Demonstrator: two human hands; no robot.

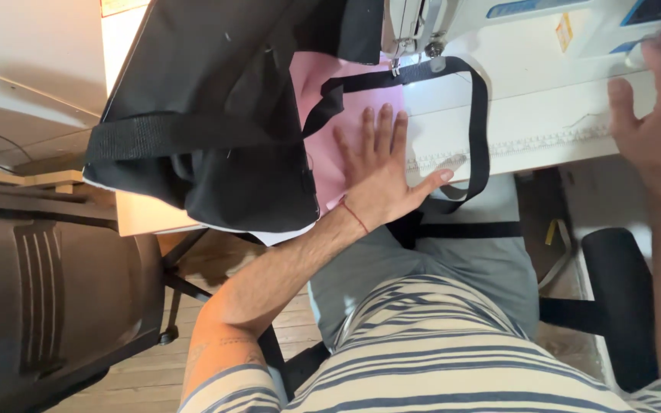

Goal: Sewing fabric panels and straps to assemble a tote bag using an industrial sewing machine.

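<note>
My left hand (380, 172) lies flat, fingers spread, on pink fabric (329, 157) on the white sewing table (545, 126). A big black fabric bag (208, 115) with black webbing straps is heaped to the left of that hand. One black strap loop (481, 115) runs from under the sewing machine's needle area (415, 47) around my thumb side. My right hand (656, 115) is raised at the right edge, fingers apart, reaching to the white sewing machine body (575, 30); whether it touches the machine I cannot tell.
A dark moulded chair (40, 298) stands at the left on a wooden floor. A black armrest (617, 298) is at my right side. My lap and striped shirt fill the bottom. A ruler strip (529, 141) is marked along the table's front edge.
</note>
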